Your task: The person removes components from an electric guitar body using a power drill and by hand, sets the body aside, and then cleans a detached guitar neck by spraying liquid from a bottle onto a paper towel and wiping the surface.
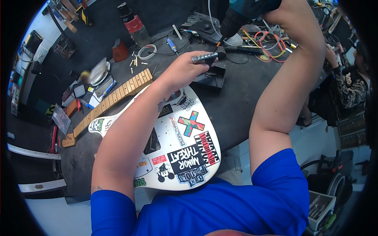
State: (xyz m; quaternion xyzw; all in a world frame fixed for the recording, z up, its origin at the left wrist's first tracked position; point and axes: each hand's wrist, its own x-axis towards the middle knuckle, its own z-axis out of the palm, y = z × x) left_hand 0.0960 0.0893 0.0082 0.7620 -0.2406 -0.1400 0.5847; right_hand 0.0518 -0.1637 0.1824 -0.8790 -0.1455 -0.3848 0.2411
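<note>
My left hand (184, 70) is closed around a small metal guitar bridge (204, 58) with a row of saddles, held above the bench. My right hand (280, 13), partly cut off by the top edge, grips a teal and black power drill (240, 17). The drill's bit points down at the end of the bridge; whether it touches is unclear. Just below my left hand lies an open black box (212, 80) with small screws in it. A white guitar body (173, 157) covered in stickers rests under my left forearm, against my blue shirt.
A loose guitar neck (114, 98) lies along the body's far side. Around the back of the dark bench (240, 102) are a screwdriver (172, 45), a tape roll (147, 51), red and yellow cables (271, 43) and a red-capped bottle (134, 27). Another person (352, 82) sits at right.
</note>
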